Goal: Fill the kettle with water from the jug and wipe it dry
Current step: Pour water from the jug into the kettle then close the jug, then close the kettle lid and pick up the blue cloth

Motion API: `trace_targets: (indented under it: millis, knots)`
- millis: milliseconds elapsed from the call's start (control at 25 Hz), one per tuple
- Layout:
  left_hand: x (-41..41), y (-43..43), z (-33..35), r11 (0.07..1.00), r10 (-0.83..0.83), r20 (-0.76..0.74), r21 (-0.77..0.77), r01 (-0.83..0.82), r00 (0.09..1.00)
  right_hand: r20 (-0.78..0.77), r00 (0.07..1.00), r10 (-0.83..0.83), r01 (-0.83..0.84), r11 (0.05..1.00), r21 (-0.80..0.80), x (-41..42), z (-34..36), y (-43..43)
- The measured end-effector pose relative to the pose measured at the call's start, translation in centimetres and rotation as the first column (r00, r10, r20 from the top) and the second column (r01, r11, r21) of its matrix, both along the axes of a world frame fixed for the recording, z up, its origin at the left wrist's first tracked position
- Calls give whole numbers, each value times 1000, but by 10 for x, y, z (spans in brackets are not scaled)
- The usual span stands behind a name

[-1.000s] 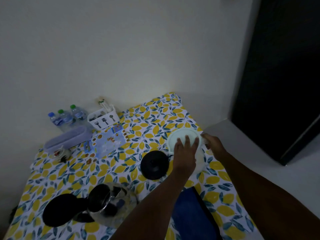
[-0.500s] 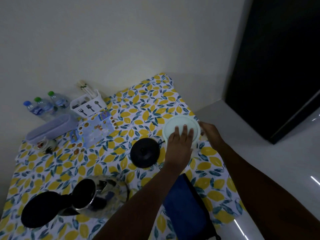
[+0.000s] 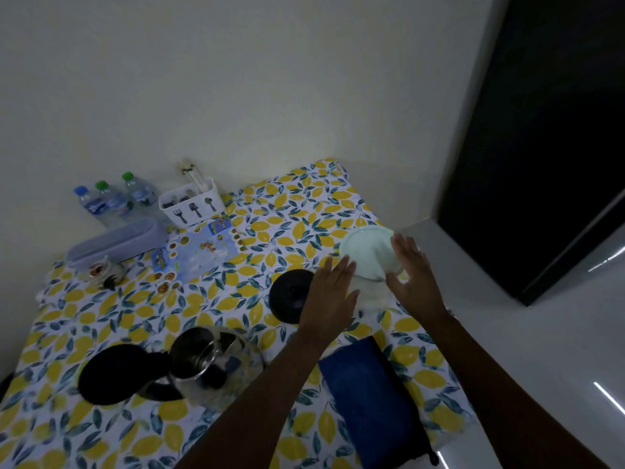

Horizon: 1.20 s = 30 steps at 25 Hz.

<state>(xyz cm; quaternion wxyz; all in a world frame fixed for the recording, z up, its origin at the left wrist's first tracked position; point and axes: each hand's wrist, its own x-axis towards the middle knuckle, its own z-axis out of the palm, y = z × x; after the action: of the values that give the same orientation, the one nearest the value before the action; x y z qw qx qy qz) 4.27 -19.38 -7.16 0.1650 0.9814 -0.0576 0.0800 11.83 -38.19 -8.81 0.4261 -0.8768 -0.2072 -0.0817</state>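
Jug (image 3: pixel 370 265), clear with a pale lid, stands at two o'clock on the table (image 3: pixel 101 333). Left hand (image 3: pixel 329 296) and right hand (image 3: pixel 411 279) flank it, fingers spread, gripping nothing. Likely heavy, slippery; clasp its sides. Kettle (image 3: pixel 209 363) waits open at seven o'clock.

Jug (image 3: pixel 370 265) right of kettle base (image 3: pixel 291 295), behind cloth (image 3: pixel 370 397).

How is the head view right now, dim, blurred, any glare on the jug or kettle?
Head view: dim throughout; kettle dark with faint reflections; jug washed pale between left hand and right hand; bright glare streaks on floor; wide-angle bending at edges.
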Motion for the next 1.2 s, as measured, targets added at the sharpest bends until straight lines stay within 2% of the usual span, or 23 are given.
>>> trace_targets:
  millis: [120,360,480,600,680,800,880,920,960,1040,1120,1200]
  knots:
    - [-47,41,11,995,85,40,-63,-83,996,93,988,125,-110,982,-153,-45,10,37]
    - [-146,130,17,963,264,65,-77,-258,962,-23,920,392,-379,872,-311,-122,-9,147]
    - [-190,172,20,933,360,114,-69,-354,926,-100,892,441,-446,821,-356,-146,-15,194]
    - [-230,205,20,863,497,214,-27,-504,841,-189,888,420,-460,810,-364,-159,-17,228]
    - [-247,215,22,798,601,234,-120,-590,764,-266,885,382,-454,832,-320,-162,-20,240]
    - [-256,217,28,615,750,73,-443,-652,657,-372,858,354,-456,858,-236,-162,-19,250]
    - [-257,213,32,498,762,-21,-620,-607,647,-382,855,350,-449,868,-211,-162,-18,251]
    - [-257,212,33,480,756,-18,-664,-573,654,-377,851,366,-455,872,-182,-163,-17,251]
    - [-255,211,35,495,740,9,-684,-536,672,-371,844,387,-462,876,-137,-164,-16,251]
    - [-249,208,39,607,664,93,-647,-462,742,-354,827,436,-485,873,-58,-166,-13,248]
    - [-236,205,41,773,531,157,-493,-400,833,-336,817,469,-508,861,-32,-168,-11,245]
    - [-222,203,37,890,374,87,-314,-331,923,-329,810,485,-517,856,-12,-170,-10,244]
